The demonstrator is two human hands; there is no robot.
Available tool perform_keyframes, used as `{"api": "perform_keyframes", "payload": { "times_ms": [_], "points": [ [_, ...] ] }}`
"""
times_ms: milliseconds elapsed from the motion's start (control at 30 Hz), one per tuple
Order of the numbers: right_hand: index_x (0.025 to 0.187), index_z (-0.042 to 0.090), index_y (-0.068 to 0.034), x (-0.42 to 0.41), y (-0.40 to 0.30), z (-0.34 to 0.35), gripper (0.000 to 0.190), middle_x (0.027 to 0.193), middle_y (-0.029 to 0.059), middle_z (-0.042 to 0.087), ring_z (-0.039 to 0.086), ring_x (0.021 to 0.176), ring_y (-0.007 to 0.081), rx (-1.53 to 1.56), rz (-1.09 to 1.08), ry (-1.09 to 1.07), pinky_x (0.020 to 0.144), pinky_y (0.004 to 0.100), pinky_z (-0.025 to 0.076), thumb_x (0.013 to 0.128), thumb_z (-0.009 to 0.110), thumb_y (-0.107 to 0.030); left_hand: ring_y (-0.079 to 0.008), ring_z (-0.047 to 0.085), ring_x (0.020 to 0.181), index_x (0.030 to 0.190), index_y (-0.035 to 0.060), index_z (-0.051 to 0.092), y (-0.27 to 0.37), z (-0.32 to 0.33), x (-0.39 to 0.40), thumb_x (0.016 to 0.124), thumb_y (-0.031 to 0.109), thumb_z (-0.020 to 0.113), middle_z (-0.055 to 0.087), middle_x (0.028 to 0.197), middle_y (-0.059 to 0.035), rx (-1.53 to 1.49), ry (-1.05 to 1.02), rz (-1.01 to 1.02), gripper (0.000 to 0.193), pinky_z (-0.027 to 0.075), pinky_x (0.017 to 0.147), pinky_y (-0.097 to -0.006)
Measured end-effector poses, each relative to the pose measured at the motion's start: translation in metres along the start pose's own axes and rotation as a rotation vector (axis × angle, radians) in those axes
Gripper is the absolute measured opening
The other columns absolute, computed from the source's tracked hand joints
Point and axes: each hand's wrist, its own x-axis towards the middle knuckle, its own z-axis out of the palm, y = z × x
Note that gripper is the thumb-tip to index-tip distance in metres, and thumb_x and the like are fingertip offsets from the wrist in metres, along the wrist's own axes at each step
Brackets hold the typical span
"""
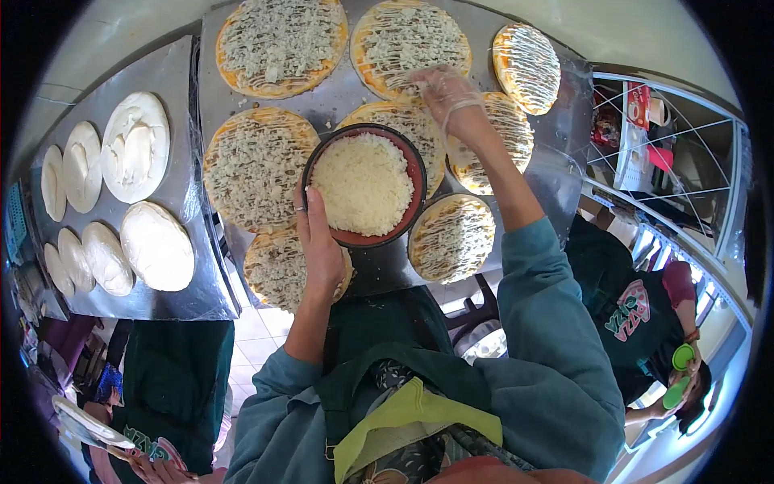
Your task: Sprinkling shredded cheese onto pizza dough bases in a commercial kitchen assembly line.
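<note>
My left hand (320,248) grips the near left side of a round bowl (418,181) with a dark rim and reddish inside, thumb over the rim. White grated cheese (361,181) fills much of it. My right hand (446,94), in a clear plastic glove, hangs over the near edge of a pizza (411,45) with cheese crumbs on it. Its fingers are bent downward; whether they hold anything cannot be made out. Under the bowl, another pizza (417,130) is partly hidden. Beneath my left forearm lies a pizza (275,269) topped with cheese.
Cheese-strewn pizzas (281,45) and striped, sauced ones (526,69) cover the metal table (387,266). On a second metal table (181,78) at left lie several pale dough rounds (136,148). Two aproned people stand nearby, at lower left (175,375) and right (635,308). A wire-fronted shelf (659,139) borders the right.
</note>
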Motion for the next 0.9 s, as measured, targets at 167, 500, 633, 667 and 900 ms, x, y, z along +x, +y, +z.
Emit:
{"api": "perform_keyframes", "payload": {
  "times_ms": [167, 500, 633, 667, 900],
  "points": [
    [0.099, 0.061, -0.01, 0.011, -0.005, 0.015, 0.02, 0.091, 0.0114, 0.059, 0.059, 0.082, 0.029, 0.012, 0.079, -0.039, 0.073, 0.0372, 0.048, 0.083, 0.05, -0.004, -0.0194, 0.036, 0.121, 0.137, -0.0012, 0.024, -0.007, -0.015, -0.002, 0.096, 0.037, 0.036, 0.036, 0.133, -0.0136, 0.193, 0.007, 0.087, 0.056, 0.028, 0.102, -0.0306],
    [0.099, 0.06, -0.013, 0.048, 0.012, 0.024, 0.016, 0.085, 0.012, 0.059, 0.058, 0.079, 0.0299, -0.225, -0.175, 0.061, 0.072, 0.0376, 0.047, 0.086, 0.051, -0.017, -0.0198, 0.037, 0.121, 0.136, -0.0014, 0.026, 0.01, -0.006, -0.002, 0.096, 0.036, 0.035, 0.036, 0.133, -0.0142, -0.012, 0.021, -0.004, 0.055, 0.029, 0.102, -0.0305],
    [0.098, 0.062, -0.012, 0.048, -0.008, 0.011, 0.017, 0.084, 0.0113, 0.06, 0.059, 0.077, 0.0252, -0.16, -0.034, -0.056, 0.071, 0.0341, 0.048, 0.086, 0.054, -0.021, -0.0198, 0.037, 0.121, 0.135, -0.0014, 0.027, 0.012, -0.006, 0.003, 0.097, 0.035, 0.035, 0.037, 0.132, -0.0143, 0.021, 0.037, 0.025, 0.054, 0.028, 0.102, -0.0304],
    [0.097, 0.063, -0.012, 0.044, -0.025, -0.001, 0.018, 0.084, 0.0111, 0.061, 0.06, 0.077, 0.0233, -0.049, 0.112, -0.136, 0.07, 0.0332, 0.048, 0.086, 0.055, -0.023, -0.0197, 0.037, 0.121, 0.135, -0.0012, 0.028, 0.013, -0.007, 0.005, 0.097, 0.035, 0.035, 0.037, 0.132, -0.0143, 0.04, 0.034, 0.043, 0.053, 0.027, 0.102, -0.0304],
    [0.103, 0.058, -0.009, -0.029, -0.13, -0.003, 0.022, 0.091, 0.0141, 0.059, 0.059, 0.084, 0.0326, 0.036, -0.286, -0.186, 0.073, 0.0375, 0.049, 0.084, 0.056, -0.02, -0.0218, 0.034, 0.123, 0.136, -0.0054, 0.022, 0.018, 0.014, 0.016, 0.093, 0.043, 0.041, 0.032, 0.135, -0.0157, 0.191, 0.105, 0.096, 0.067, 0.029, 0.102, -0.0322]
  ]
}}
